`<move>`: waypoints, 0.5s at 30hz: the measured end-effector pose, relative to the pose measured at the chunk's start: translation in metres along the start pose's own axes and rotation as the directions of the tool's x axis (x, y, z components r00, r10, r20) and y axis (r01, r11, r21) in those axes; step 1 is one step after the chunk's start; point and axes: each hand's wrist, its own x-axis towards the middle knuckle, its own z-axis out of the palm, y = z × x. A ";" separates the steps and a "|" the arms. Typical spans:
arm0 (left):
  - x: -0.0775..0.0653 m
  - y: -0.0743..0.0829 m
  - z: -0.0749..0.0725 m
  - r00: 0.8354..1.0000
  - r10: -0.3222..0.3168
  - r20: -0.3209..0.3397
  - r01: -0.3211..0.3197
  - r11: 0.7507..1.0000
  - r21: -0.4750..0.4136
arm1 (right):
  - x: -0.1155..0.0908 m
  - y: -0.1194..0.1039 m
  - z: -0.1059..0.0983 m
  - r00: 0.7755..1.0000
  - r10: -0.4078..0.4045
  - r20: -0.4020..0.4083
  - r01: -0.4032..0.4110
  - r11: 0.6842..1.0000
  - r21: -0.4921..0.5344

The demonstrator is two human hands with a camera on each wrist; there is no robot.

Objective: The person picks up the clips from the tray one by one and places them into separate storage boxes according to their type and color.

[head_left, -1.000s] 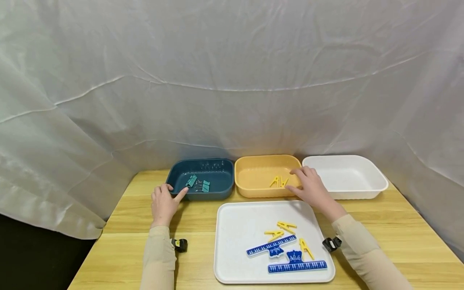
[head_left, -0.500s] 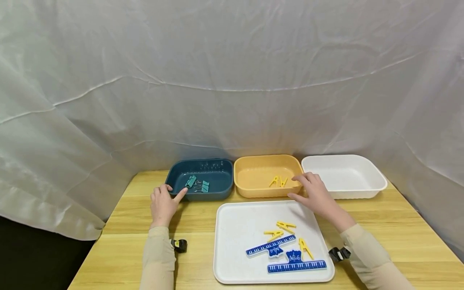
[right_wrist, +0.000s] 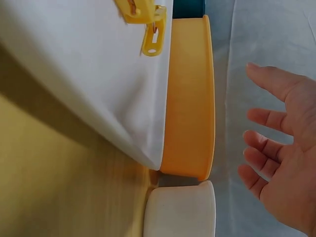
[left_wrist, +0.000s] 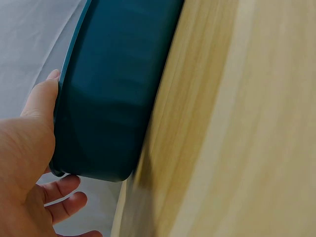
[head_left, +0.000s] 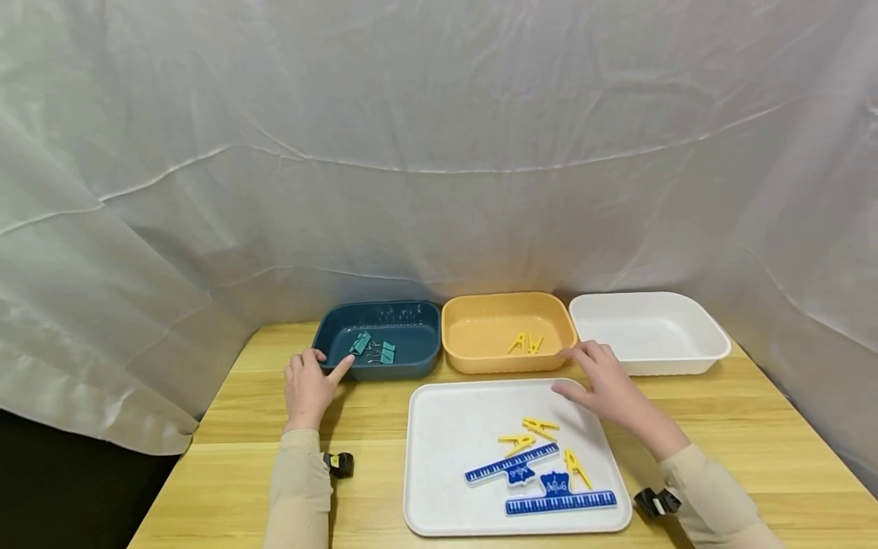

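The right hand (head_left: 604,385) hovers with fingers apart, holding nothing; the left hand (head_left: 309,389) rests loosely against the dark teal bin (head_left: 405,371). I'd judge it nearly half done: teal clips (head_left: 388,352) lie binned beside the left hand, two yellow pegs (head_left: 519,343) in the yellow bin (head_left: 476,335) left of the right, leaving three more pegs (head_left: 577,467) and two blue clips (head_left: 561,502) on the tray (head_left: 439,419) below it.

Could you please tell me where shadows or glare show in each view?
Head: shadow beside the left hand, small glints at the back of the blue bin; left wrist: dark shadow on the table by the bin's end; right wrist: soft shadow on the tray.
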 end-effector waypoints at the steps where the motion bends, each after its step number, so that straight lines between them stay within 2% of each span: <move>1: 0.000 0.000 0.000 1.000 -0.001 0.001 0.001 1.000 -0.001 | -0.002 0.000 0.000 1.000 -0.007 -0.003 0.007 1.000 -0.001; 15: 0.001 0.000 0.000 1.000 -0.003 0.003 0.003 1.000 -0.002 | -0.024 0.001 -0.003 0.999 0.008 0.038 -0.008 1.000 0.014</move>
